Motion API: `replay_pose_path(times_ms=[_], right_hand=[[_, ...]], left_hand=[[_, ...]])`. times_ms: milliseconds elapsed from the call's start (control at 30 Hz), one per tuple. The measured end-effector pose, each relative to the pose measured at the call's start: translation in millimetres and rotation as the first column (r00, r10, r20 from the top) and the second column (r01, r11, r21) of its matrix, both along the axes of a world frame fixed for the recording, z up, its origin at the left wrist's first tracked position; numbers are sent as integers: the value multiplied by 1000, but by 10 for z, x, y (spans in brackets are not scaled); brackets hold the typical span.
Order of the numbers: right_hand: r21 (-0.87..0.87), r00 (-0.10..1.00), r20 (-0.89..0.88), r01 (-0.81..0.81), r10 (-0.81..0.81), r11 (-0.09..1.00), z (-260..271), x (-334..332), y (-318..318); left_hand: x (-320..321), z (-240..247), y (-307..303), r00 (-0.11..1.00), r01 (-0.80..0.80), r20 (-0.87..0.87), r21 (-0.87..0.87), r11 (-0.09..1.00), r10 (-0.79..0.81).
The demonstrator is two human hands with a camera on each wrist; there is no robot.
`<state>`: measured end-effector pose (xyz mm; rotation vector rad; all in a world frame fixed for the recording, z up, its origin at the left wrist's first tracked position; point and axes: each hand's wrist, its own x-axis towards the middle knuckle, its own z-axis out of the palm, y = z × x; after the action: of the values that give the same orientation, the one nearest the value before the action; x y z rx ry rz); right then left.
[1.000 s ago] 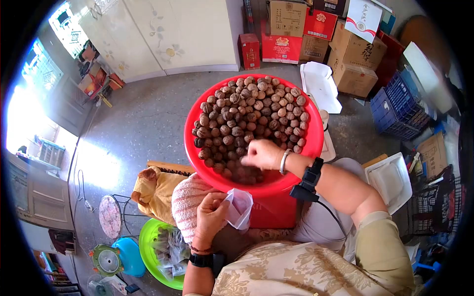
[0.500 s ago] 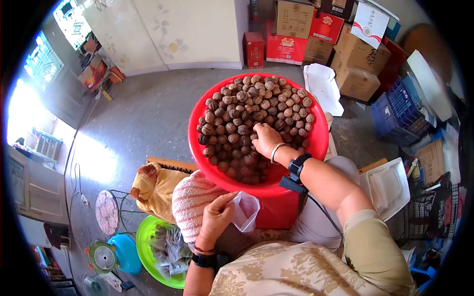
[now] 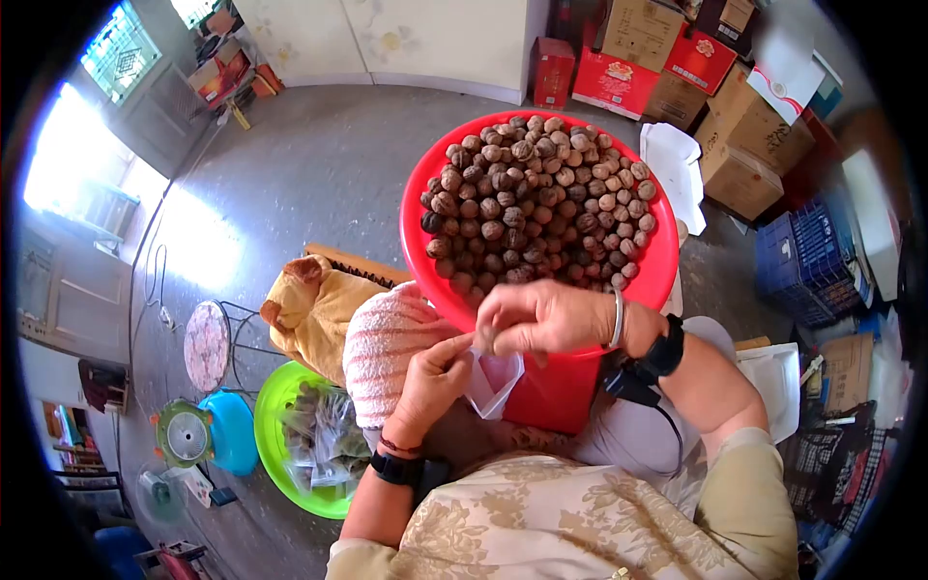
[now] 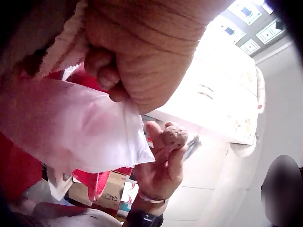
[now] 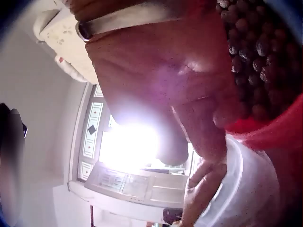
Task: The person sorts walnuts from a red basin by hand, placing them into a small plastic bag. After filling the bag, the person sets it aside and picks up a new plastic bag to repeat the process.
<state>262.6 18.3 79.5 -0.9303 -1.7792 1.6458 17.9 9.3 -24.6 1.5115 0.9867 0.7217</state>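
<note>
A clear plastic bag [image 3: 493, 385] hangs below the left hand [image 3: 431, 389], whose thumb and fingers pinch its edge. In the left wrist view the bag [image 4: 80, 127] spreads out beside the curled left fingers [image 4: 107, 75]. Just above the bag's mouth, the right hand [image 3: 551, 317] pinches a walnut [image 3: 485, 338]; the left wrist view shows this walnut [image 4: 174, 135] between the fingertips of the right hand [image 4: 158, 175]. Behind the hands stands a red basin [image 3: 418, 242] heaped with walnuts [image 3: 541, 193], also seen in the right wrist view as dark walnuts [image 5: 265, 52].
Left of the knees are a green basin [image 3: 274, 464] with filled bags [image 3: 324, 445], a yellow cloth [image 3: 314, 309], a round stool [image 3: 207, 346] and a blue basin [image 3: 230, 435]. Cartons [image 3: 739, 174], a white tray [image 3: 674, 169] and blue crates [image 3: 807, 256] stand to the right.
The right hand has come out of the walnuts in the red basin toward the bag, now with a walnut in its fingers. The left hand still holds the bag. The head view has shifted.
</note>
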Motion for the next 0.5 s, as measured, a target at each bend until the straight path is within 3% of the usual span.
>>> replay_pose_path(times_ms=[67,100,167,300,400,500], right_hand=[[-40,997,31,-71,72,997,-71,-39,-140],[29,972,220,-93,85,995,-116,-19,-179],[123,942,329,-110,64,986,-148,-13,-245],[193,903,429,-130,35,972,-119,-15,-335],[306,886,459,-79,-74,949,-82,-28,-411],[314,887,456,-80,-76,946,-148,2,-440]], left_hand=[[-8,70,2,1000,-4,29,-120,993,8],[-14,121,1,1000,-6,27,-121,993,9],[-21,216,-13,999,-17,29,-194,981,23],[-32,339,-78,994,47,-98,-44,998,-51],[14,417,-137,992,58,-114,23,998,-55],[31,362,-135,993,56,-103,-7,998,-57]])
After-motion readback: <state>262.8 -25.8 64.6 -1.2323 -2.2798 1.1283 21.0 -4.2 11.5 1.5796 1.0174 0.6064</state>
